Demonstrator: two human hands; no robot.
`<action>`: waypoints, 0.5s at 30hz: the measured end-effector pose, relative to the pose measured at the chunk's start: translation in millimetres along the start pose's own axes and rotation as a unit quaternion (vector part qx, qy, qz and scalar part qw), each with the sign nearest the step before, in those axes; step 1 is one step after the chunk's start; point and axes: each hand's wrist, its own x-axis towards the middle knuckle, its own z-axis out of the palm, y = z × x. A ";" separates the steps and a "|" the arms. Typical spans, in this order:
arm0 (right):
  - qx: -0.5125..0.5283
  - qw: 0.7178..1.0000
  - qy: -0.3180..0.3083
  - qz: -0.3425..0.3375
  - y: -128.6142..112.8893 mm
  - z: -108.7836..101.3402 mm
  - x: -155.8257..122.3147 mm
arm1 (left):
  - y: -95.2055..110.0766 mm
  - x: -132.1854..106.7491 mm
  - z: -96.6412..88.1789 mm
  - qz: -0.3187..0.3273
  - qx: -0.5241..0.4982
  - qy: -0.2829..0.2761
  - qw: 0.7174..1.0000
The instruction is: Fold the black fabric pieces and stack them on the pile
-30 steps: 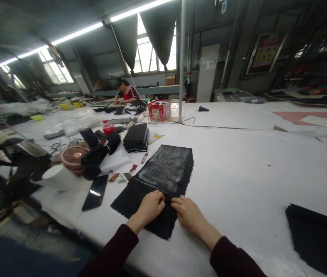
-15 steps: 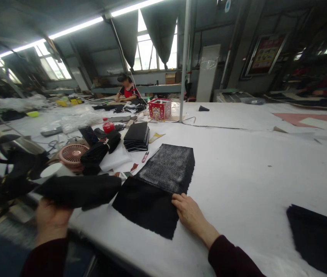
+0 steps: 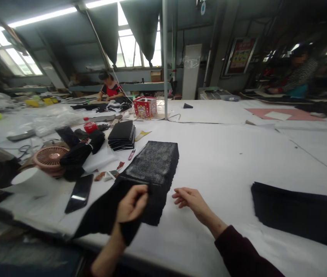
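Observation:
A black fabric piece (image 3: 102,209) is pinched in my left hand (image 3: 133,202); part of it shows below the wrist and part stretches toward the table's front edge. That hand is over the near part of a fabric stack (image 3: 151,161), whose top has a speckled grey patch. Just right of the stack, my right hand (image 3: 189,198) is open, fingers loosely extended and touching no fabric. Farther right lies another black fabric pile (image 3: 298,213).
On the left of the white table (image 3: 209,165) are a phone (image 3: 79,193), a pink fan (image 3: 50,157), thread snips (image 3: 131,154), a black folded stack (image 3: 121,135) and a red-capped bottle (image 3: 90,126). A pole (image 3: 165,57) stands behind. Two people work farther back.
My left hand has swung right with the black fabric, from the table's left side to the stack, uncovering the phone. My right hand has let go of the stack's edge. The view has turned right.

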 end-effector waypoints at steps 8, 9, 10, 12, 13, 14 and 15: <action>-0.111 0.987 0.008 0.118 8.8 -102.0 -56.8 | -2.0 -65.7 204.5 0.178 0.035 -0.270 0.946; -0.141 0.983 0.015 0.114 11.2 -109.0 -60.0 | -3.2 -64.5 207.3 0.192 0.062 -0.291 0.935; -0.160 0.981 0.022 0.110 13.4 -113.9 -61.8 | -4.6 -59.9 205.8 0.208 0.099 -0.306 0.924; -0.193 0.975 0.044 0.101 17.1 -118.4 -61.7 | -7.6 -42.9 195.5 0.235 0.189 -0.313 0.900; -0.214 0.971 0.059 0.094 18.6 -118.0 -60.0 | -9.2 -31.7 188.9 0.245 0.232 -0.308 0.890; -0.234 0.965 0.075 0.087 19.8 -116.0 -57.8 | -10.8 -19.8 182.5 0.253 0.268 -0.303 0.879; -0.254 0.960 0.091 0.080 20.8 -112.5 -55.2 | -12.5 -8.0 177.0 0.260 0.297 -0.298 0.869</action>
